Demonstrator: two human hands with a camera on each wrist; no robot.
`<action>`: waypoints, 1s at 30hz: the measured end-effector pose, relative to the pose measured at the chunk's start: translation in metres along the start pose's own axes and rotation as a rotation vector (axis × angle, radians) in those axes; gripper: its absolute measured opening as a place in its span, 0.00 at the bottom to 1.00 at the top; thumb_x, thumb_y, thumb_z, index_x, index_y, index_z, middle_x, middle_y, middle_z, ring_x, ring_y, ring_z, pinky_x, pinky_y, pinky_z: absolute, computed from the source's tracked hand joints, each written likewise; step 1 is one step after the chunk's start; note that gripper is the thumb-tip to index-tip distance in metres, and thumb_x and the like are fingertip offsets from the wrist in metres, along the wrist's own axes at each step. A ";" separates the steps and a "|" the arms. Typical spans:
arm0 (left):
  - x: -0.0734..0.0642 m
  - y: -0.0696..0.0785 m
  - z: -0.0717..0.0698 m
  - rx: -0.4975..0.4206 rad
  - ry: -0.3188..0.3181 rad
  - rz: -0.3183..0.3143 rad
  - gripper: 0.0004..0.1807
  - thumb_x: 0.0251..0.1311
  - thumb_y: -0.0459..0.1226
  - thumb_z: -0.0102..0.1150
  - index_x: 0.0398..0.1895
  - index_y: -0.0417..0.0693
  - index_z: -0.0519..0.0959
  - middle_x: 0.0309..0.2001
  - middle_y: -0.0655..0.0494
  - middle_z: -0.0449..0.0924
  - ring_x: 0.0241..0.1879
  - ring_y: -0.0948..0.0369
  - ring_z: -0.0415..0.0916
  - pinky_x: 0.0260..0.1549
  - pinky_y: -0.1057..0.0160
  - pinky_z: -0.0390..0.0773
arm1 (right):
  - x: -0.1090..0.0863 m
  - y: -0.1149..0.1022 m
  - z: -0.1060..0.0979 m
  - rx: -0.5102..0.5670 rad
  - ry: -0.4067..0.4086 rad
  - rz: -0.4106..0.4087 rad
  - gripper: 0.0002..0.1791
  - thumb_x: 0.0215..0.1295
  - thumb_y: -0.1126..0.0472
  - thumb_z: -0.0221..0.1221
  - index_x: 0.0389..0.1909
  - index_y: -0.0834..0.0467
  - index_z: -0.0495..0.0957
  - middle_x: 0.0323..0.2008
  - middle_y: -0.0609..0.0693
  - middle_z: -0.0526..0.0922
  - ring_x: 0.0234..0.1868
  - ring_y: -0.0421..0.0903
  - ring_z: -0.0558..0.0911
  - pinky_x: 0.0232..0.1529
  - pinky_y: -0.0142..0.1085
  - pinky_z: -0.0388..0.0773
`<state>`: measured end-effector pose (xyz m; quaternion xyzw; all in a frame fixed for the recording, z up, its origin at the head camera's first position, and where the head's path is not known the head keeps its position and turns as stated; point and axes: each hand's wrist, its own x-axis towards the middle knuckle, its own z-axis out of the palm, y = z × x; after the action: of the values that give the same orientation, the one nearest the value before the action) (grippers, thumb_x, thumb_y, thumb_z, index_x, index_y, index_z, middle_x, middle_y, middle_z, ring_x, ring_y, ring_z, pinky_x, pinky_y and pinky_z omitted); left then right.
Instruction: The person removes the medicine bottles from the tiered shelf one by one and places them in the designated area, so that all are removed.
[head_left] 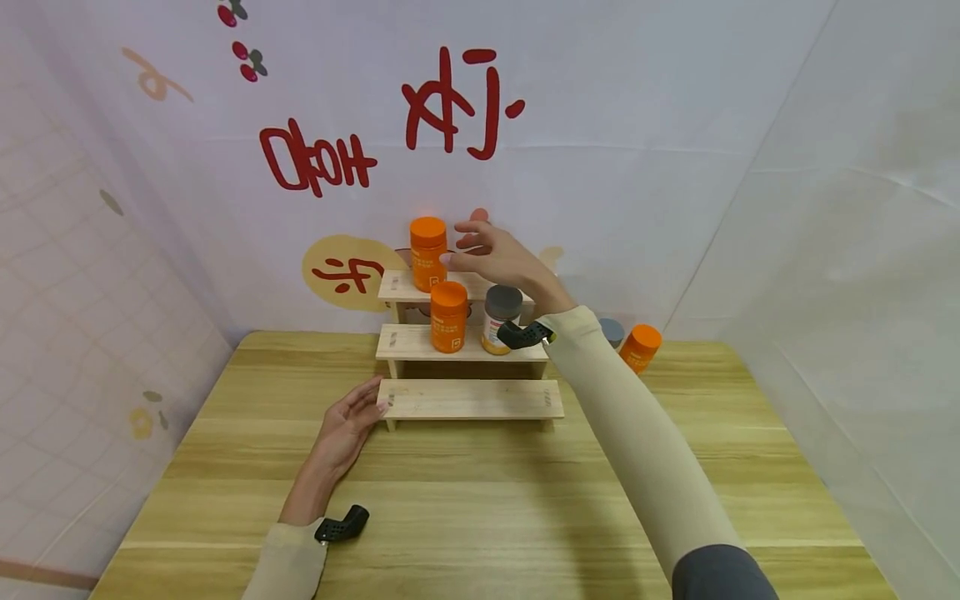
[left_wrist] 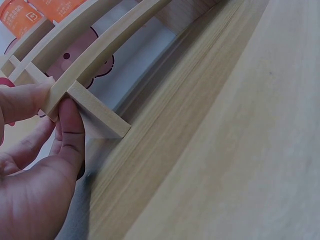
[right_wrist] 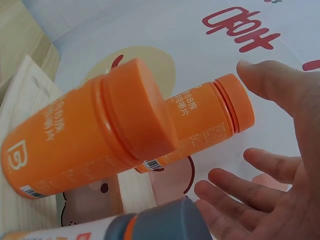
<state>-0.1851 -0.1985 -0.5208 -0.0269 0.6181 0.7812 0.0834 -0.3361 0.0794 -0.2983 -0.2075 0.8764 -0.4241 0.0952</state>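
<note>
A three-step wooden rack (head_left: 472,400) stands on the table against the back wall. My left hand (head_left: 347,433) pinches the left end of its lowest shelf (left_wrist: 112,42) between thumb and fingers. On the top step is an orange bottle (head_left: 428,267); my right hand (head_left: 498,254) hovers just right of it, fingers apart and nothing held. In the right wrist view a gap shows between the thumb and that bottle's cap (right_wrist: 235,102). The middle step bears another orange bottle (head_left: 447,321) and, to its right, a grey-capped white bottle (head_left: 501,312).
Right of the rack, partly behind my right forearm, are an orange bottle (head_left: 640,348) and a grey-capped one (head_left: 612,332). A printed white cloth wall (head_left: 600,108) closes off the back. The wooden table (head_left: 450,517) extends in front of the rack.
</note>
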 end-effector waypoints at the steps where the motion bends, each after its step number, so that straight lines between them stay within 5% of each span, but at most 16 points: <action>1: 0.000 0.000 0.000 -0.002 0.000 -0.002 0.37 0.69 0.27 0.59 0.79 0.38 0.58 0.56 0.57 0.74 0.54 0.71 0.76 0.53 0.75 0.79 | 0.001 -0.001 0.000 0.001 -0.004 0.001 0.45 0.63 0.35 0.65 0.78 0.45 0.61 0.70 0.51 0.73 0.70 0.50 0.73 0.71 0.52 0.72; 17: 0.001 -0.001 -0.006 -0.004 -0.012 0.001 0.38 0.69 0.27 0.60 0.80 0.37 0.56 0.56 0.58 0.74 0.54 0.71 0.76 0.53 0.75 0.79 | 0.023 -0.017 0.021 -0.054 -0.007 -0.011 0.36 0.66 0.45 0.67 0.71 0.52 0.70 0.60 0.52 0.80 0.58 0.49 0.79 0.65 0.45 0.77; 30: 0.001 -0.001 -0.004 0.016 -0.009 -0.005 0.37 0.70 0.27 0.58 0.79 0.39 0.58 0.59 0.53 0.71 0.55 0.70 0.75 0.53 0.76 0.78 | 0.025 -0.023 0.035 -0.063 0.132 0.083 0.39 0.60 0.45 0.73 0.68 0.56 0.70 0.57 0.54 0.81 0.55 0.52 0.80 0.62 0.46 0.81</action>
<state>-0.1859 -0.2023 -0.5227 -0.0242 0.6238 0.7762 0.0885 -0.3397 0.0307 -0.3021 -0.1456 0.9015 -0.4047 0.0483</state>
